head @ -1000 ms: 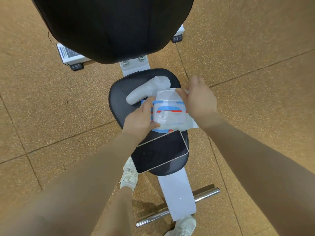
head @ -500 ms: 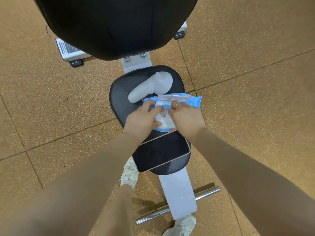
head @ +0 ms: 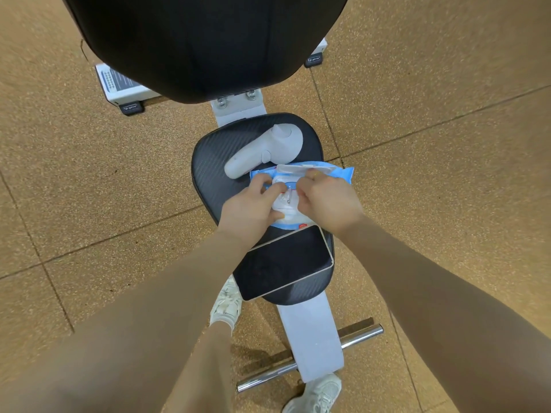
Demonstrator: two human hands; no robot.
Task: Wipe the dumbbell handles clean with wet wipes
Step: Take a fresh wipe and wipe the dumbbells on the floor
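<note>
one wipes pack (head: 340, 174), one phone (head: 286, 263), one controller (head: 265, 150), two shoes (head: 228, 305)

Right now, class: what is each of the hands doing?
Left hand: fingers curled on the wipes pack, holding it down on the seat.
Right hand: fingertips pinching at the pack's opening; whether a wipe is caught cannot be told.
</note>
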